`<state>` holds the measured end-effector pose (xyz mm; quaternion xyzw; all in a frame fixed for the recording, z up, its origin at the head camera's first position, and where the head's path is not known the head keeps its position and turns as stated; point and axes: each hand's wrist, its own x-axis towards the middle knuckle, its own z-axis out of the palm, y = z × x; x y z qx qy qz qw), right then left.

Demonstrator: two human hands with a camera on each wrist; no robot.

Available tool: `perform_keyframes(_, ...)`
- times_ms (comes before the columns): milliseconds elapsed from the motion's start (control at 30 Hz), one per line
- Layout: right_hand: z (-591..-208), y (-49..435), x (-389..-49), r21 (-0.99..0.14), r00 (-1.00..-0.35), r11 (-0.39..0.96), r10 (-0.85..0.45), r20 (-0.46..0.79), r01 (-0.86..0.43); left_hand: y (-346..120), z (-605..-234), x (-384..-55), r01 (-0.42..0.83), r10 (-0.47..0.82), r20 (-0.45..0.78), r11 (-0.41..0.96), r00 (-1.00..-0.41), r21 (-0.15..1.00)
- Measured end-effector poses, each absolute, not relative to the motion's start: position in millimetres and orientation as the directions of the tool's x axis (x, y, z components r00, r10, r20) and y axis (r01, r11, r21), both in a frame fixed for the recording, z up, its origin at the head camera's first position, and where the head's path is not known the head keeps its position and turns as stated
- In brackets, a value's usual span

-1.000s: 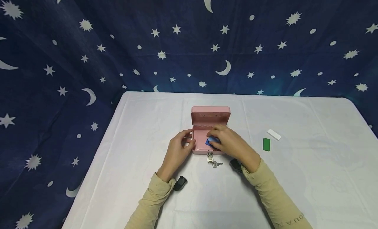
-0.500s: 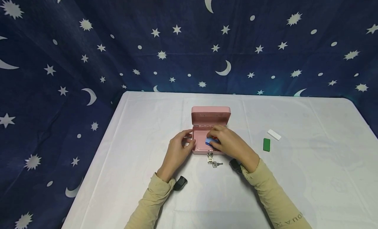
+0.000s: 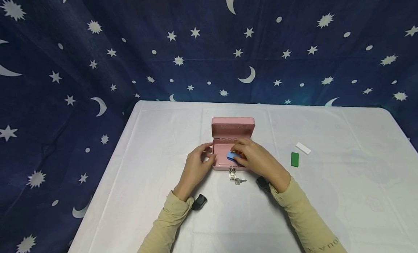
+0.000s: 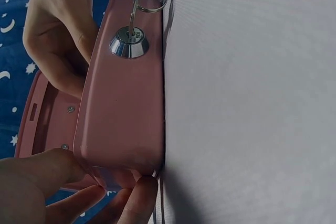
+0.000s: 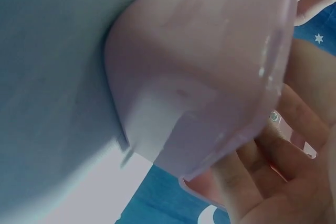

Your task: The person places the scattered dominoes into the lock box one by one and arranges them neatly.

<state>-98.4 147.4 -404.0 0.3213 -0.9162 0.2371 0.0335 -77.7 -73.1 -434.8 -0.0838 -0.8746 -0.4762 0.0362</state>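
Observation:
A pink cash box [image 3: 218,168] stands on the white table with its lid [image 3: 233,123] raised at the back. My left hand [image 3: 196,162] holds the box's left side; in the left wrist view its thumb [image 4: 50,169] is at the rim and the other fingers lie against the side wall. My right hand [image 3: 256,156] reaches into the box, pinching a light-blue domino-like block [image 3: 232,155] between thumb and fingertips. Dark blue shows just below that block, and yellow and orange show beneath the fingers. The right wrist view shows the fingers [image 5: 294,156] reaching over the rim, hiding their tips.
A key sits in the lock [image 4: 129,43] on the box's front, and a second key [image 3: 241,181] hangs from its ring onto the table. Right of the box lie a green block [image 3: 295,159] and a white block [image 3: 303,148]. A dark starry curtain [image 3: 209,46] hangs behind.
My right hand has shifted slightly to the right inside the box, and more of the light-blue block shows, with yellow behind it. My left hand has kept its place.

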Motion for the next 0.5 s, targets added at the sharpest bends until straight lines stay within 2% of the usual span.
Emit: perform_keyframes(500,-393.0,163.5,-92.1,-0.403,-0.805,0.700,-0.548,0.226,-0.590,-72.7,-434.1,-77.4,0.172,0.105,0.136,0.529,-0.985,0.831)
